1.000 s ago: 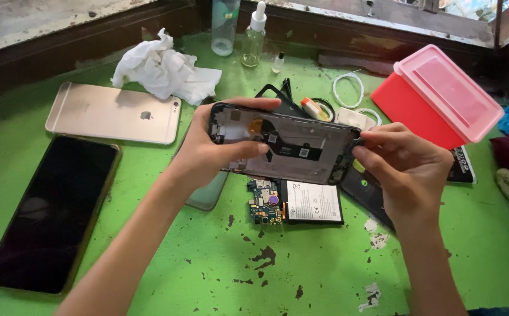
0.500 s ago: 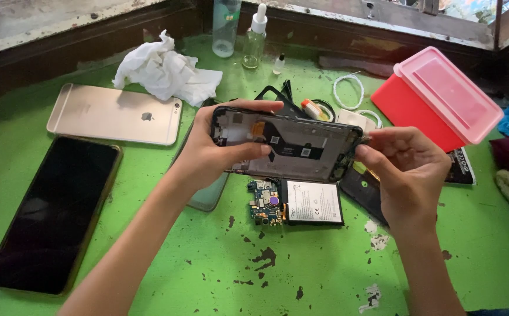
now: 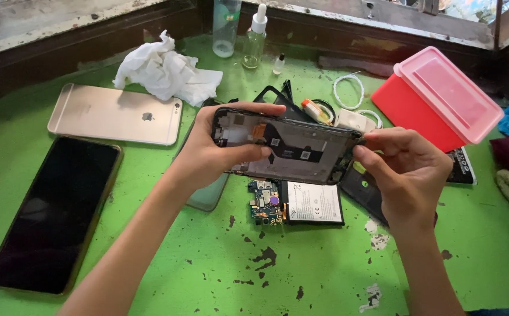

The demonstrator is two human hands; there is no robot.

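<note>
Phone frame raised slightly, both hands' fingers gripping it, chipped green table.

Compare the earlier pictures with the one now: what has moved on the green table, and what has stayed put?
Little changed. The right hand shifted its fingers slightly along the end of the phone frame; the left hand kept its grip on the other end. The frame stayed raised over the opened phone. The gold phone, black phone, tissue and red box stayed put.

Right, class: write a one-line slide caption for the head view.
Left hand and right hand hold an opened phone frame above a battery on a green table.
</note>
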